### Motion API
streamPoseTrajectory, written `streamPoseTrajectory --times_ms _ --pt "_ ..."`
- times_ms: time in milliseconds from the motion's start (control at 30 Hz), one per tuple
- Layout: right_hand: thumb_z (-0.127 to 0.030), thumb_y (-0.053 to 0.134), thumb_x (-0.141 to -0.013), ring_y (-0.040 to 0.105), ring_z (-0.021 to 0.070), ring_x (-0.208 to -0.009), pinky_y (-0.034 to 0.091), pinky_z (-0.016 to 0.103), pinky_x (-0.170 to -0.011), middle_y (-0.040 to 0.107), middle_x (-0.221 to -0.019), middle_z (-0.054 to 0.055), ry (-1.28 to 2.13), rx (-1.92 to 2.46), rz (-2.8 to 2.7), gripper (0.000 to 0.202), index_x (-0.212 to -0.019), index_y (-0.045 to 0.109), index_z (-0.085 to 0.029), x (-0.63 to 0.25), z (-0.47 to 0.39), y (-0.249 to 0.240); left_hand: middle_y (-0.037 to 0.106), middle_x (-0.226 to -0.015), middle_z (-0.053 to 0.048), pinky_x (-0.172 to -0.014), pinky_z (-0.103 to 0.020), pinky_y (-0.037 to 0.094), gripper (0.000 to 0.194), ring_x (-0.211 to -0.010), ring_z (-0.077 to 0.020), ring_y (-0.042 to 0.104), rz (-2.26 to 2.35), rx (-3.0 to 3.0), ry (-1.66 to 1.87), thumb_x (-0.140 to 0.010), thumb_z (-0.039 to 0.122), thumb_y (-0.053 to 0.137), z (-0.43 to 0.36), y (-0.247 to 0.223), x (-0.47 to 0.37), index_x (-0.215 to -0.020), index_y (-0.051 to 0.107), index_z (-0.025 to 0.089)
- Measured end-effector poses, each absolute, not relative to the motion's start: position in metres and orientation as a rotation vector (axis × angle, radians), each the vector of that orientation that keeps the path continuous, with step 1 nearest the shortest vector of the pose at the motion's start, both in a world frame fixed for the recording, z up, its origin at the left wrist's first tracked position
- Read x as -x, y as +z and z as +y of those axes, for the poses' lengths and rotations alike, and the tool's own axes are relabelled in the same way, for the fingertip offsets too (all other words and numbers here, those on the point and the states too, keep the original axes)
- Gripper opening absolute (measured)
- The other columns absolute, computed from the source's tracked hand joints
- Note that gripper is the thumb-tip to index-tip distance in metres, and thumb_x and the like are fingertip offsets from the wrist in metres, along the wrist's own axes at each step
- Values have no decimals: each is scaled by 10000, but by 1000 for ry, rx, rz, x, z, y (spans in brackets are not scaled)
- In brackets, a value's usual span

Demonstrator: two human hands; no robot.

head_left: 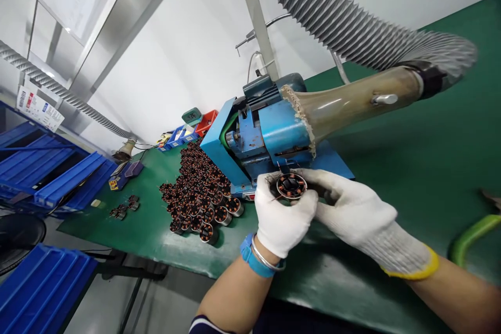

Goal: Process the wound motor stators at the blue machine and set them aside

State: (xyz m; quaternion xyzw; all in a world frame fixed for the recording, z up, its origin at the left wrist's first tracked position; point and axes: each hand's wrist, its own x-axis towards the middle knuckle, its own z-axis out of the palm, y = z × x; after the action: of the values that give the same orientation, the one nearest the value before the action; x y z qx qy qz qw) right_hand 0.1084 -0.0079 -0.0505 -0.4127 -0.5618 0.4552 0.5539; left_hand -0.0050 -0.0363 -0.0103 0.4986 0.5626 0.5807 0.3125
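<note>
A round motor stator [291,186] with copper windings is gripped between my two gloved hands, its open face turned toward me. My left hand [284,219], in a white glove, closes its fingers round the stator's left and near side. From the right, my right hand [348,206], in a white knit glove with a yellow cuff, grips the other side; some of its fingers are hidden behind the stator. Thin wires stick up from the far rim, close to the opening of a blue belt-driven machine [285,128]. I cannot tell whether they touch it.
Many similar stators [199,193] stand packed on the green table [156,240] left of the machine. A translucent duct [352,96] joins the machine to a grey corrugated hose [336,10]. Blue bins [50,287] stand at the left, and a green curved object [472,237] lies at far right.
</note>
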Motion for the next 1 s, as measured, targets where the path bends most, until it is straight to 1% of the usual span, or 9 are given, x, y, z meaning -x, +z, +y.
streamPoseTrajectory --times_ms 100,167,300,467,667,800,900,933,1000 --pt "-361 758 -680 785 356 -1004 642 543 -985 802 -1102 87 1061 1018 -1294 416 -1087 774 -277 -108 -5 -55 711 -841 -12 -785 -330 582 322 -764 -176 672 1427 -1300 1498 -635 166 775 -31 -9 8 -908 610 215" --pt "-352 781 -681 790 351 -971 658 526 -951 803 -1089 94 1052 1042 -1257 412 -1085 767 -271 -108 -2 -59 739 -888 -31 -825 -348 594 332 -816 -194 703 1410 -1280 1475 -630 176 792 -27 -8 9 -917 629 213" --pt "-309 794 -671 793 337 -982 664 476 -941 807 -1093 109 1087 1030 -1155 427 -1090 747 -246 -105 5 -60 781 -964 -58 -881 -370 610 357 -902 -221 747 1398 -1232 1428 -641 188 822 -17 -4 8 -961 665 206" --pt "-305 816 -639 798 337 -953 667 463 -911 817 -1032 106 1135 1054 -1148 489 -1111 733 -208 -105 18 -49 801 -955 -67 -839 -352 619 328 -907 -230 756 1372 -1195 1426 -666 239 852 -5 1 9 -954 702 196" --pt "-270 796 -662 800 330 -925 690 410 -813 814 -930 85 1196 1000 -1164 421 -1075 739 -211 -107 22 -37 803 -932 -84 -782 -350 610 321 -886 -246 757 1410 -1196 1403 -683 309 868 1 4 7 -930 703 186" --pt "-321 794 -641 794 341 -898 684 481 -849 810 -962 99 1092 1048 -1242 453 -1078 758 -206 -109 11 -37 798 -956 -76 -841 -360 609 356 -898 -233 754 1416 -1204 1452 -644 260 861 -13 1 10 -956 705 186" --pt "-372 820 -616 776 361 -942 659 534 -911 799 -1036 107 1022 1010 -1405 475 -1066 775 -226 -114 0 -39 787 -928 -46 -864 -342 591 385 -876 -211 732 1315 -1162 1519 -586 215 856 -28 -8 20 -947 725 196" --pt "-371 832 -606 765 369 -988 647 534 -942 794 -1070 107 1027 987 -1454 483 -1066 777 -235 -116 -3 -38 778 -896 -38 -837 -331 585 367 -847 -204 719 1231 -1093 1546 -582 239 852 -31 -11 24 -926 732 198" --pt "-365 858 -584 740 380 -1079 628 519 -990 782 -1132 105 1058 959 -1509 511 -1075 775 -250 -119 -6 -37 756 -844 -46 -754 -319 571 340 -790 -202 695 1033 -863 1550 -599 352 827 -34 -14 31 -888 746 192"
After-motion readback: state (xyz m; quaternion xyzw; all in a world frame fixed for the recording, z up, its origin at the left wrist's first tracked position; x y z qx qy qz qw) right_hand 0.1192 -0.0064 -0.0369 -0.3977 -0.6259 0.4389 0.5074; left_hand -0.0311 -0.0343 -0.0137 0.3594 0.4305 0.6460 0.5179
